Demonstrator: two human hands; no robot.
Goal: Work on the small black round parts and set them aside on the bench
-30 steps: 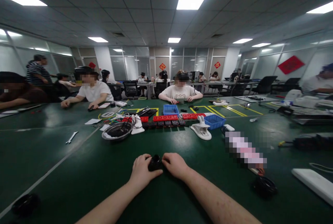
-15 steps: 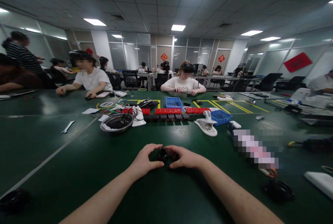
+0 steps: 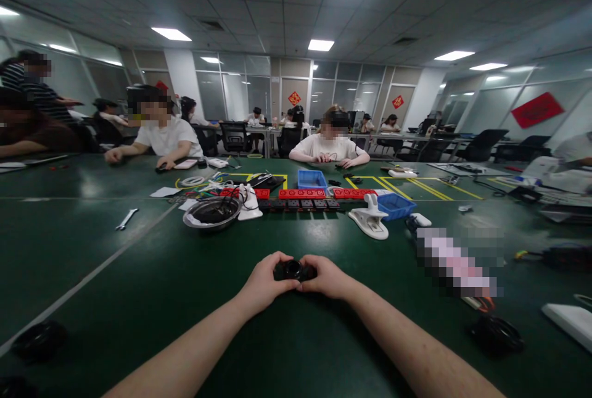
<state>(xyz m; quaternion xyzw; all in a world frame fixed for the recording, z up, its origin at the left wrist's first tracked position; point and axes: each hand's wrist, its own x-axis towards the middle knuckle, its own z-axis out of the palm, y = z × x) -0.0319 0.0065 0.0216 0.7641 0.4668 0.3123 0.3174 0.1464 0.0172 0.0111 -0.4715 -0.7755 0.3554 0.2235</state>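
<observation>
A black round part with a ringed opening point(image 3: 293, 269) sits between my two hands, low over the green table or resting on it; I cannot tell which. My left hand point(image 3: 267, 281) curls around its left side, fingertips behind and thumb in front. From the right, my right hand point(image 3: 327, 277) closes around the other side in the same way. The two thumbs nearly meet at the front edge. Dark portions of the part reach sideways into both palms, where the fingers hide them.
Beyond my hands stand a metal bowl with black stuff point(image 3: 213, 213), a white clip base point(image 3: 370, 219), red socket strips point(image 3: 303, 193) and a blue tray point(image 3: 396, 205). A wrench point(image 3: 126, 219) lies left. Black coiled parts point(image 3: 497, 333) lie at right and left point(image 3: 39, 341). Co-workers sit opposite.
My hands have drawn closer together around the black part, and my right hand has come in against it. The view has shifted slightly.
</observation>
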